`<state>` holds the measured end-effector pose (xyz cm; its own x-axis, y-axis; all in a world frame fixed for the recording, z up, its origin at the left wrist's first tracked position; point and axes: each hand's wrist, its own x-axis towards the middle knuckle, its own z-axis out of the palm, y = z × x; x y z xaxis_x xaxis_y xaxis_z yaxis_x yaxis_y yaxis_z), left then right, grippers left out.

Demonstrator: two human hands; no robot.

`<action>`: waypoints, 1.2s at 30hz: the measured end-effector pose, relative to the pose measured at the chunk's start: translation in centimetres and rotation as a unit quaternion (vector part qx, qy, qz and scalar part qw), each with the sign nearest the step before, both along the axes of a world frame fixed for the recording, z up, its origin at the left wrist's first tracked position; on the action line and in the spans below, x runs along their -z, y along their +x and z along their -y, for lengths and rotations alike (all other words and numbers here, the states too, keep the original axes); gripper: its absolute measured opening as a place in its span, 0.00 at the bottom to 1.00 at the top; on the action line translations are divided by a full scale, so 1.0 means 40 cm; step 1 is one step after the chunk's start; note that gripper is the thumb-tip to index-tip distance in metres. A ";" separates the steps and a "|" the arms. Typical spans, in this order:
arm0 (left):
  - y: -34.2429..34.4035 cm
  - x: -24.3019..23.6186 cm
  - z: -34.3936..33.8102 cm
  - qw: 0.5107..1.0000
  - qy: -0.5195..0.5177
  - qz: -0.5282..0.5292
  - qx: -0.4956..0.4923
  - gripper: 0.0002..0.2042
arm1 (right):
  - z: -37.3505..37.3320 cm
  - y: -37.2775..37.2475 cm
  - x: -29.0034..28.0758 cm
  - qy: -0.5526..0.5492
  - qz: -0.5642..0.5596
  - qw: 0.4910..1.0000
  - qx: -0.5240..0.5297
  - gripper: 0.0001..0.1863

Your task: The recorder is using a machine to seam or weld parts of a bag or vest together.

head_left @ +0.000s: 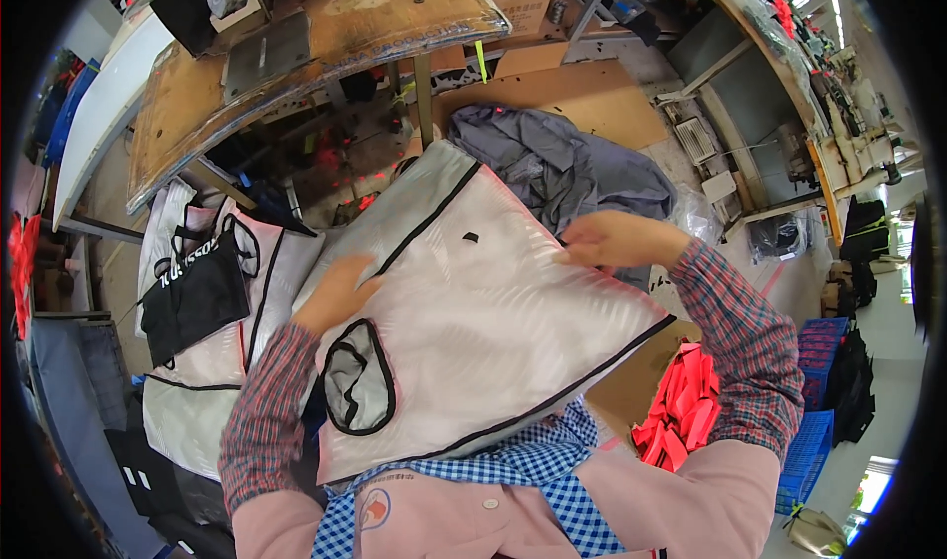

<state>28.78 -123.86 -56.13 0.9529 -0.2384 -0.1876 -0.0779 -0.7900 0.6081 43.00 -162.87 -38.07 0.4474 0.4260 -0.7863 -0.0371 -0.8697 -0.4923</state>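
A silvery-white fabric piece (513,302) with black binding lies spread in front of me, with a small dark tab and a black-edged oval opening (357,376). My left hand (340,288) lies on its left part, above the opening, fingers apart. My right hand (607,238) is closed on its upper right edge, fingertips partly hidden. At left, more silvery pieces (192,381) lie with a black printed piece (197,312) on top.
A worn wooden table (178,125) stands ahead. Grey bunched fabric (562,169) lies beyond the piece on cardboard (621,95). Red strips (676,406) and blue crates (801,460) are at the right, near a workbench (819,194).
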 end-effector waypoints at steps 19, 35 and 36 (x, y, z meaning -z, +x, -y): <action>-0.181 -0.330 -0.001 0.629 -0.665 -0.275 -0.295 0.18 | 0.284 -0.298 -0.255 0.363 0.115 0.863 0.332 0.28; 0.806 -0.613 0.584 0.802 -0.469 0.279 0.241 0.14 | 0.764 -0.168 -0.421 0.421 0.447 0.693 0.378 0.23; 0.913 -0.592 0.539 0.832 -0.443 0.242 0.231 0.14 | 0.767 -0.124 -0.426 0.423 0.443 0.697 0.372 0.23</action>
